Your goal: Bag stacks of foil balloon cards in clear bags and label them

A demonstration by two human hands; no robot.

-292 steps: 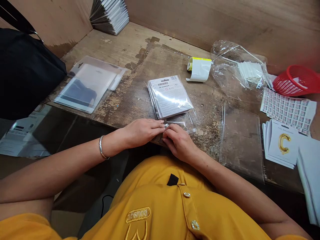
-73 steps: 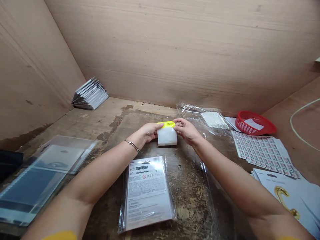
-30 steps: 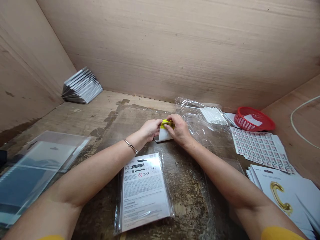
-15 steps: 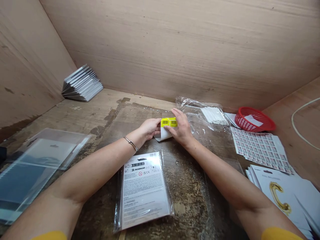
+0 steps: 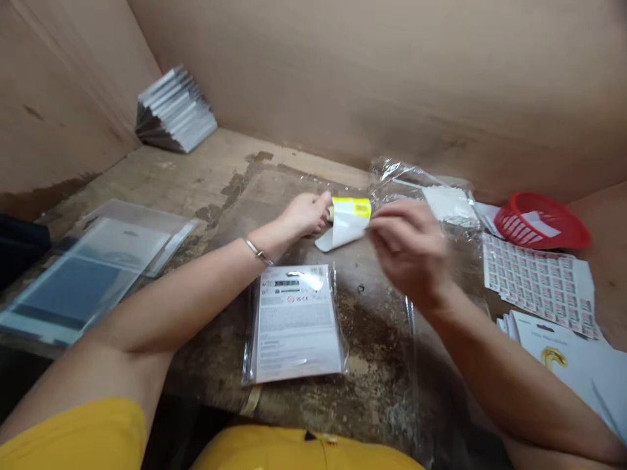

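Note:
My left hand (image 5: 307, 214) is closed on the left edge of a curled white backing sheet (image 5: 349, 225). Yellow barcode labels (image 5: 361, 207) run along the top of that sheet. Close by its right edge is my right hand (image 5: 409, 245), smeared by motion, with its fingertips drawn together. Whether a label is between them cannot be made out. Nearer to me, a clear-bagged flat pack (image 5: 300, 326) lies with its printed back up, showing warning text and a barcode.
Clear sleeves (image 5: 93, 267) lie at left, below a stack of cards (image 5: 177, 111) in the far corner. At right are a plastic bag with white pieces (image 5: 450, 202), a red basket (image 5: 543, 222), sticker sheets (image 5: 539, 281) and balloon cards (image 5: 553, 346).
My right hand has come away from the labels, moving right and toward me. The backing sheet now curls over more. My left hand keeps its hold, and the camera view has shifted.

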